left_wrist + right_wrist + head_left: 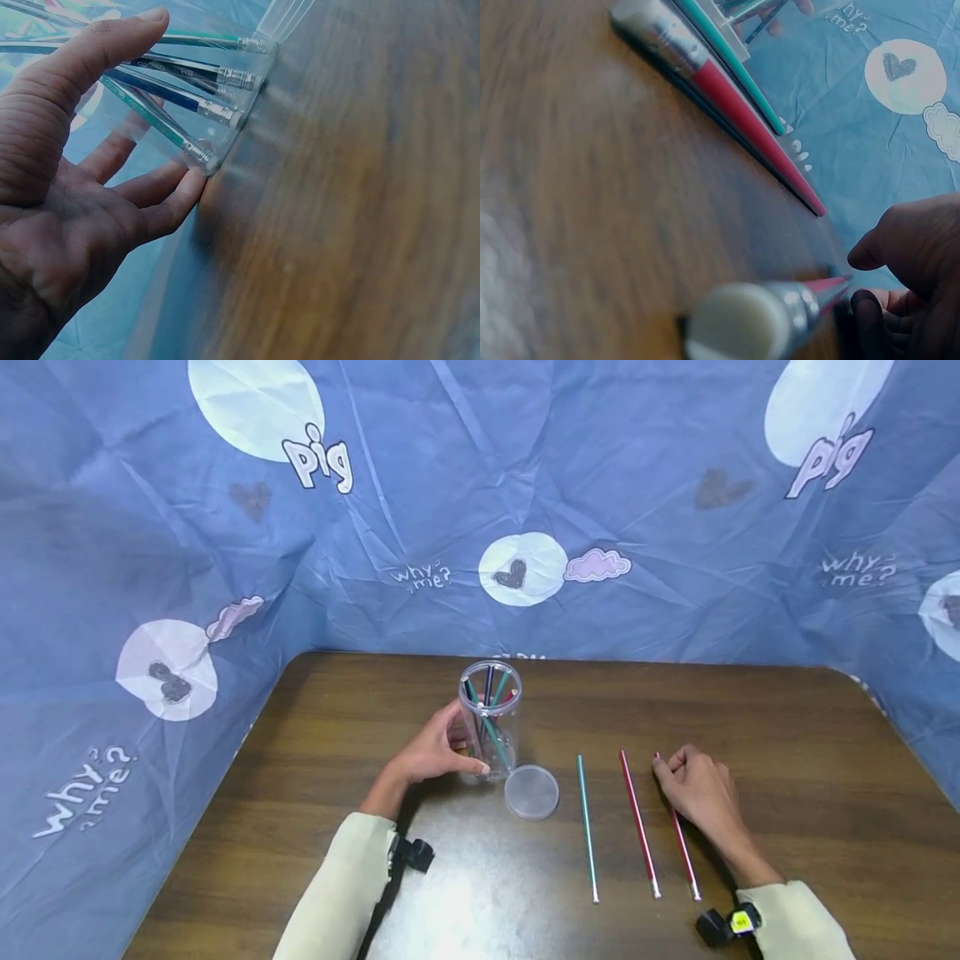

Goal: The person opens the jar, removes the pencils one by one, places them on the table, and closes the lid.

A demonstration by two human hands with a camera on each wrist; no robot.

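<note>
My left hand (438, 747) grips a clear plastic jar (517, 735), thumb on the near side and fingers round the back. Several pencils lean inside; in the left wrist view green and dark pencils (217, 112) have their eraser ends at the jar's base. My right hand (701, 785) is at the far end of the rightmost red pencil (681, 843), which lies on the table. In the right wrist view my thumb and a finger (866, 300) stand either side of that pencil's tip, with a small gap showing.
A round translucent lid (532, 792) lies beside the jar on the wooden table (337, 693). Between lid and right hand lie a green pencil (587, 827) and another red pencil (639, 822), roughly parallel. Blue printed cloth (450, 510) hangs behind the table.
</note>
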